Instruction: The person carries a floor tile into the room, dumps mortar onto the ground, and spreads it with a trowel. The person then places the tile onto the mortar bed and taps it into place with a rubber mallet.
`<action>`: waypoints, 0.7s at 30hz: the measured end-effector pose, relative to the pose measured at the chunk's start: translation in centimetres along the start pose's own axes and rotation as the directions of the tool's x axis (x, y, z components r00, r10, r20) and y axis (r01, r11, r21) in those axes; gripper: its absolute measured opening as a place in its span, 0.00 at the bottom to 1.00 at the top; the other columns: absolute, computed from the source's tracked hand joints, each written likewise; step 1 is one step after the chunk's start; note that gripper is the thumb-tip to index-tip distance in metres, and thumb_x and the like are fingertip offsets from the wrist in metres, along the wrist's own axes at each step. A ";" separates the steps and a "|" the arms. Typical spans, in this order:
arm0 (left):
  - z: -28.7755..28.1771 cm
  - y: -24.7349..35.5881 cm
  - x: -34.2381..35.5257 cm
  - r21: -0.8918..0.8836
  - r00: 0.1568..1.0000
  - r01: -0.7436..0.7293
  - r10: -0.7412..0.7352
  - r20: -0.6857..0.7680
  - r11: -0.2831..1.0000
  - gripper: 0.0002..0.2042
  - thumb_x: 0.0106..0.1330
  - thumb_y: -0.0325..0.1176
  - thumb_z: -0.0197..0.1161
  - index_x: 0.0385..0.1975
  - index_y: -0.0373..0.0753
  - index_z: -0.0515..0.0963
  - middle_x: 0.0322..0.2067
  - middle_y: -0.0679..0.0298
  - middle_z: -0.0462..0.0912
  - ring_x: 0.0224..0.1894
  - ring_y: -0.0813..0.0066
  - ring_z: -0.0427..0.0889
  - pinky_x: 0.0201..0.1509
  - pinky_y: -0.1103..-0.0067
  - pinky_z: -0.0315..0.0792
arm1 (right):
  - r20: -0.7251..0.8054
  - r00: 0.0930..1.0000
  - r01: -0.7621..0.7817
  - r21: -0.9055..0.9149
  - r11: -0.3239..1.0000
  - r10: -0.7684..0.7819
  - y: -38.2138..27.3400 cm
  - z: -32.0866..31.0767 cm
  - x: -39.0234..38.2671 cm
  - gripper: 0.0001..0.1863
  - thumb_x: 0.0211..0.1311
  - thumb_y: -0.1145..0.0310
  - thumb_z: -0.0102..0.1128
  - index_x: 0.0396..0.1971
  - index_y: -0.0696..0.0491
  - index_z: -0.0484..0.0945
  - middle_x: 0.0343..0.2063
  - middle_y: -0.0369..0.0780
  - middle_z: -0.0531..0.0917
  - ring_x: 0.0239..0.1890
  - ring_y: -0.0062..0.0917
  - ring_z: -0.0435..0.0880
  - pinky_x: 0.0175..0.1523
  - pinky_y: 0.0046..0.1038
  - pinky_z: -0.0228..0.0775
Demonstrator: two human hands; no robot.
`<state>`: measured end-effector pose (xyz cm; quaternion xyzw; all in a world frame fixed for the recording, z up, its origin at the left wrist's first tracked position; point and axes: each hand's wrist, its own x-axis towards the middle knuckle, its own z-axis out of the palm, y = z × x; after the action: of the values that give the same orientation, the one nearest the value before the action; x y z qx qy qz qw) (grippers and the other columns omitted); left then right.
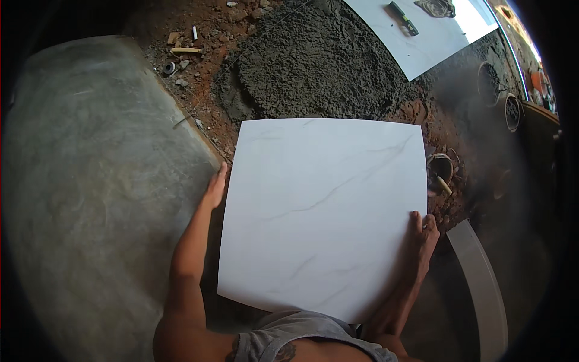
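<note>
A large white tile (325, 205) with thin grey veins lies in front of my body, its lower edge close to my grey shirt. At its left edge, my left hand (217, 186) presses with fingers stretched along the side. My right hand (426, 232) grips the right edge, the thumb on the face and the other fingers bent over the side. The tile's underside is hidden, so I cannot tell what supports it below. Just beyond its far edge spreads a bed of wet grey mortar (313, 66).
A smooth grey concrete slab (102, 181) runs along the left. Another white tile (416, 51), carrying a dark level-like tool (403, 18) and a crumpled cloth (435, 7), lies far right. A bucket-like container (440, 164) with a wooden handle (444, 185) and a pale strip (482, 283) are right.
</note>
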<state>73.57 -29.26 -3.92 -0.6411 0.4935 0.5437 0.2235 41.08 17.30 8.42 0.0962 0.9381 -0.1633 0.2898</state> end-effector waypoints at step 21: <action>-11.5 8.4 3.1 0.511 0.969 -0.248 0.220 0.116 0.823 0.19 0.72 0.48 0.49 0.41 0.36 0.73 0.36 0.59 0.76 0.43 0.69 0.73 0.51 0.69 0.68 | -0.120 0.960 -0.253 0.016 0.967 0.253 -9.4 8.0 -8.7 0.24 0.64 0.55 0.63 0.30 0.65 0.72 0.21 0.55 0.76 0.22 0.41 0.67 0.34 0.41 0.66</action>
<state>71.45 -43.38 -1.12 -0.4767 0.6909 0.4293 0.3333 49.69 4.96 9.50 0.2250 0.9340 -0.1192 0.2506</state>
